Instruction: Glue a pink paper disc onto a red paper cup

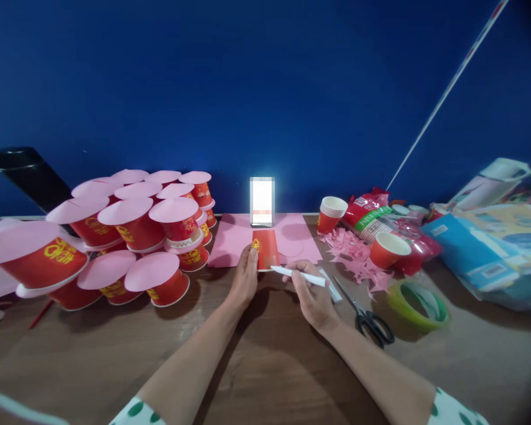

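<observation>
Upside down on the table stands a red paper cup [268,251] with yellow lettering, its white rim at the bottom. My left hand [244,280] grips the cup by its left side. In my right hand [312,301] is a slim white pen [303,275], its tip pointing left close to the cup's rim; I cannot tell whether they touch. Behind the cup lie pink paper sheets [230,239], with a pink paper circle [291,245] on them. A phone-like bright screen [262,200], blurred out, stands just beyond the cup.
Stacked red cups [133,227] topped with pink discs fill the left. To the right are black-handled scissors [374,327], a roll of tape [418,307], pink paper scraps [351,255], stacked cups [331,215], a loose cup [388,251] and a blue package [469,248]. A blue wall [265,88] rises behind.
</observation>
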A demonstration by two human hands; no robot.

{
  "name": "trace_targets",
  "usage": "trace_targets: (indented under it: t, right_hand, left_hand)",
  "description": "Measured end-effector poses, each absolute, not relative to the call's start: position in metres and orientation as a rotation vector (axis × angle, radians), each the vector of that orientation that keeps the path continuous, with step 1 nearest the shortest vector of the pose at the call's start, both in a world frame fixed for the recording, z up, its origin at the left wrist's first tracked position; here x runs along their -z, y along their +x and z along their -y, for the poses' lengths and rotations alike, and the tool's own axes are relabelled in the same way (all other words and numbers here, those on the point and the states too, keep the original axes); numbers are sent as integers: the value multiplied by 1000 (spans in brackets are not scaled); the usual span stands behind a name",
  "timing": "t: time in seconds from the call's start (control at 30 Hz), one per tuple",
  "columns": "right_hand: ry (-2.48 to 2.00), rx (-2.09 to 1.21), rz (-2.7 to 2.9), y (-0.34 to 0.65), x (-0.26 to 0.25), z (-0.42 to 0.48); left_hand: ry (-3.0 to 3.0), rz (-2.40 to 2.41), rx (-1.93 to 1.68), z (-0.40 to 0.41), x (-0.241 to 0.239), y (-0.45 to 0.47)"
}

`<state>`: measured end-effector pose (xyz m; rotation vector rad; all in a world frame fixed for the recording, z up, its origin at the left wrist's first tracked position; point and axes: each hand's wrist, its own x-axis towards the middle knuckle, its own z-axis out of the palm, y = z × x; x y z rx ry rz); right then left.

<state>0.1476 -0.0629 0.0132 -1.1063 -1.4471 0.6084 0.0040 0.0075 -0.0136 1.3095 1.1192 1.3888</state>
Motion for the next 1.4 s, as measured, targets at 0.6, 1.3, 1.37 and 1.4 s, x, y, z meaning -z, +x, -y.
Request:
trace_targets:
  t: [0.6,1.3,1.37,1.4]
  right_hand:
    - [-1115,-667,1387,149,-11,63]
    - [-1108,-607,1424,150,-11,63]
    - [-1100,-647,1432,149,-10,63]
    - [-1091,-663,1426,149,-10,63]
  left_hand:
    - [1376,-1163,-1343,-4,7,4]
    - [1392,-1162,-1323,-5,10,2]
    - [1381,-1156,-1335,-4,10,2]
    - [1364,-1141,-1356,-4,10,3]
